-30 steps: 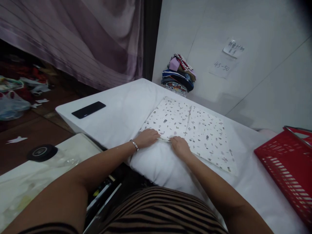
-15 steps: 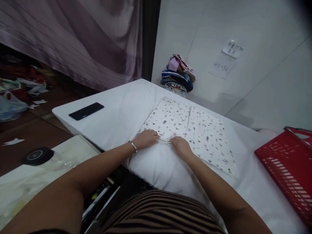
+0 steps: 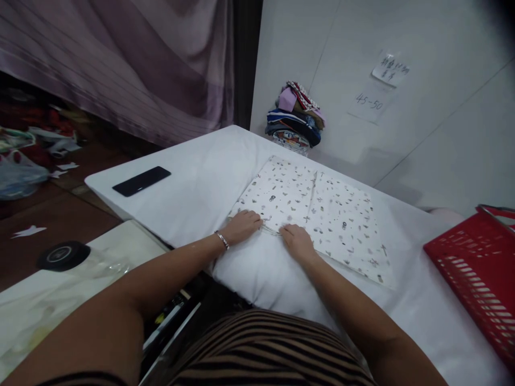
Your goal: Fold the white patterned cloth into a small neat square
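Phone [image 3: 141, 181]: one flat black rectangle, lay at the white table's [image 3: 197, 171] left end
Left hand [image 3: 243, 225]: touched the printed cloth's [image 3: 316, 214] edge, couldn't tell if pinching
Right hand [image 3: 298, 241]: same edge, same can't-tell
Printed cloth: one, creased, lay mid-table
Basket [image 3: 497, 268]: one, slotted red plastic, sat table-right

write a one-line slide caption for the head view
Left hand and right hand at the near edge of a printed white cloth, a red basket to the right.

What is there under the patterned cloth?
The white sheet shows around the cloth and seems to run beneath it; anything else under there is covered and cannot be seen.
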`<state>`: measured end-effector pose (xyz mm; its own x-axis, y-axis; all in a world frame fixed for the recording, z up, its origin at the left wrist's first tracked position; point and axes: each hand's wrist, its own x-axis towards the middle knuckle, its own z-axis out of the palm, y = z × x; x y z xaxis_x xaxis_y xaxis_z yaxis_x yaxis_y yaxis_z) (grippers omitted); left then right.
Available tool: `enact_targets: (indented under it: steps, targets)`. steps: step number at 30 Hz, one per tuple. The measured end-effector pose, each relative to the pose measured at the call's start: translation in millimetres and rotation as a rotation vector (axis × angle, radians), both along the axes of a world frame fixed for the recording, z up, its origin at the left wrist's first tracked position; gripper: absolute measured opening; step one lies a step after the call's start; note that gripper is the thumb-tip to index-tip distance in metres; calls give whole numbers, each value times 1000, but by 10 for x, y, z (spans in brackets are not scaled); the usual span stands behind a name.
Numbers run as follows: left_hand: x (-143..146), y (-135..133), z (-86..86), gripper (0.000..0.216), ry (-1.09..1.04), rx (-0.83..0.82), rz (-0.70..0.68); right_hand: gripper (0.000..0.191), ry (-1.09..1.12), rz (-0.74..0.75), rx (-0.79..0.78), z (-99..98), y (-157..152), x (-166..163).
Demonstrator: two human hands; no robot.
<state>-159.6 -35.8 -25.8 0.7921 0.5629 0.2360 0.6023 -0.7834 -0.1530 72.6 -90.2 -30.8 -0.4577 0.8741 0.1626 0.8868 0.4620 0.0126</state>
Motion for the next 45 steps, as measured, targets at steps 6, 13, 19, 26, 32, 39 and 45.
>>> enact_targets:
  steps: [6,13,19,26,32,39,45]
  targets:
    - [10,-38,-24,17,-66,-12,-1,26,-22,23,-36,38,-10,-39]
    - [-23,-75,18,23,-54,-38,-3,20,-118,29,-21,171,-56,-112]
    - [11,-59,89,16,-4,-16,-57,21,-193,54,-41,183,-2,-166]
    - [92,-73,231,14,73,31,-18,19,-211,25,-27,174,7,-220]
    - [-85,-177,194,15,-28,58,18,21,-142,31,-152,297,-171,-288]
    - [-216,-377,-35,21,-149,-23,118,23,-168,48,-70,202,-312,-398]
    - [-163,-431,-28,36,-317,-70,195,21,-124,47,21,111,-226,-567]
